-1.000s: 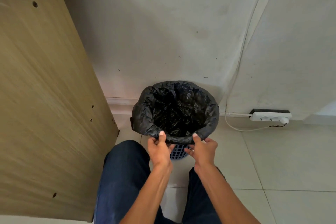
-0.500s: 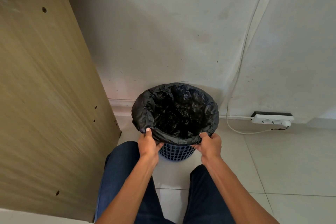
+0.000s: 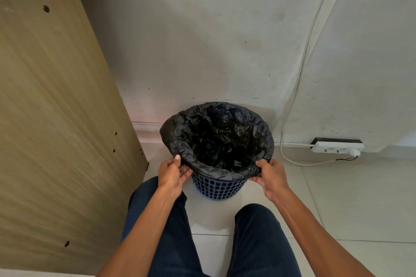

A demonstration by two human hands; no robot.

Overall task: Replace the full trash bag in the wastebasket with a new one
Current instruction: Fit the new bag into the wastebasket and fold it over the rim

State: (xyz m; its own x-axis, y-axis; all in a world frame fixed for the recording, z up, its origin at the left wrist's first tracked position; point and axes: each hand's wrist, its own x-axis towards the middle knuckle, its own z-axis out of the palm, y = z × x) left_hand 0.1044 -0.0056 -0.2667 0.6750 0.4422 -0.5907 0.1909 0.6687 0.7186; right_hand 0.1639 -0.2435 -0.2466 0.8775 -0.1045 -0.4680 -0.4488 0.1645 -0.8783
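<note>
A small blue lattice wastebasket [image 3: 219, 188] stands on the tiled floor against the white wall. A black trash bag [image 3: 216, 139] lines it, its edge folded down over the rim all round; the inside looks dark and crumpled. My left hand [image 3: 172, 174] pinches the folded bag edge at the near left of the rim. At the near right of the rim, my right hand [image 3: 271, 175] grips the same folded edge. Only the lower front of the basket shows below the bag.
A tall wooden panel [image 3: 56, 119] of a desk stands close on the left. A white power strip [image 3: 337, 147] with a plug and white cable [image 3: 292, 159] lies on the floor by the wall at right. My legs in dark trousers [image 3: 258, 243] flank the basket.
My hands have slid apart along the near rim, from close together at the front to the left and right sides, holding the bag's folded edge. More of the blue basket shows.
</note>
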